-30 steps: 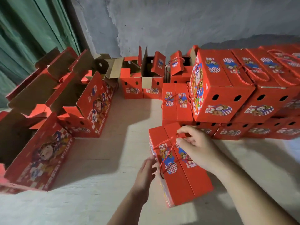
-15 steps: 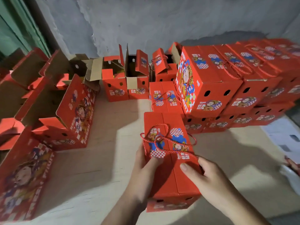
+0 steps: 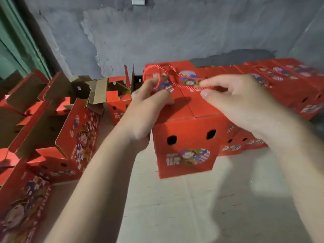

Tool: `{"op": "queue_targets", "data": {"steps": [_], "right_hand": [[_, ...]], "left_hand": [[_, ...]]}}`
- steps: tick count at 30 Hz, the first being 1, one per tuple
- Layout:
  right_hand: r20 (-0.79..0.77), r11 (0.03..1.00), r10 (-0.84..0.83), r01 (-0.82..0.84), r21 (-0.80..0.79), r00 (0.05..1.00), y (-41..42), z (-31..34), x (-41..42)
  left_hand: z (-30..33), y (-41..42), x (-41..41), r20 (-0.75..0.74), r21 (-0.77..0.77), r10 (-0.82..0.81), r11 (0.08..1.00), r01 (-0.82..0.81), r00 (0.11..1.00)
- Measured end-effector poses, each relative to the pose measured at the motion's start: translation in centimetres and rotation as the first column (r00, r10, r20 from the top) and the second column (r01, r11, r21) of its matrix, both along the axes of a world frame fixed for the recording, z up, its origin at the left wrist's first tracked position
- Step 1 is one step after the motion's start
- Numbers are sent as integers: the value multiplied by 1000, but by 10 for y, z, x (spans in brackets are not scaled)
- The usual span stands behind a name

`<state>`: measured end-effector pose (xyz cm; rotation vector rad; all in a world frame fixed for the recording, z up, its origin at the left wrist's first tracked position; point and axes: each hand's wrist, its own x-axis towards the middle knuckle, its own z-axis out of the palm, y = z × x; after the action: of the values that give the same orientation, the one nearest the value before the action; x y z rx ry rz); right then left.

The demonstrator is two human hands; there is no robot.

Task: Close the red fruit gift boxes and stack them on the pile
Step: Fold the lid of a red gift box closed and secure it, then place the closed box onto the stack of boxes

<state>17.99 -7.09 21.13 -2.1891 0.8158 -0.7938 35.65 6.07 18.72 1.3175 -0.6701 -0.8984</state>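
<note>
Gripping the closed red box (image 3: 185, 137) aloft, both hands (image 3: 149, 104) (image 3: 240, 100) face the pile (image 3: 280, 85); open boxes (image 3: 57, 123) crowd left.

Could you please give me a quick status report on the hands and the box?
Left hand and right hand both pinch the rope handles. Closed red box raised, short of the pile. Nothing in the way.
</note>
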Motion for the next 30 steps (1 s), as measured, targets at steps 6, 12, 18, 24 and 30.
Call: {"op": "queue_targets", "data": {"steps": [6, 12, 18, 24, 30], "right_hand": [[-147, 997, -79, 79, -9, 986, -42, -49, 43], [-405, 864, -188, -46, -502, 895, -36, -122, 29], [-391, 802, -174, -101, -589, 904, -52, -129, 18], [-415, 856, -101, -133, -499, 904, -50, -133, 27], [-409, 925, -5, -152, -349, 912, 26, -161, 29]], "left_hand": [[-41, -74, 21, 184, 27, 262, 962, -272, 947], [-109, -81, -26, 226, 184, 303, 920, -345, 926], [-104, -91, -40, 185, 142, 344, 918, -372, 920], [-102, -77, -42, 146, 139, 295, 939, -315, 944], [-124, -23, -104, 173, 127, 490, 849, -513, 854]]}}
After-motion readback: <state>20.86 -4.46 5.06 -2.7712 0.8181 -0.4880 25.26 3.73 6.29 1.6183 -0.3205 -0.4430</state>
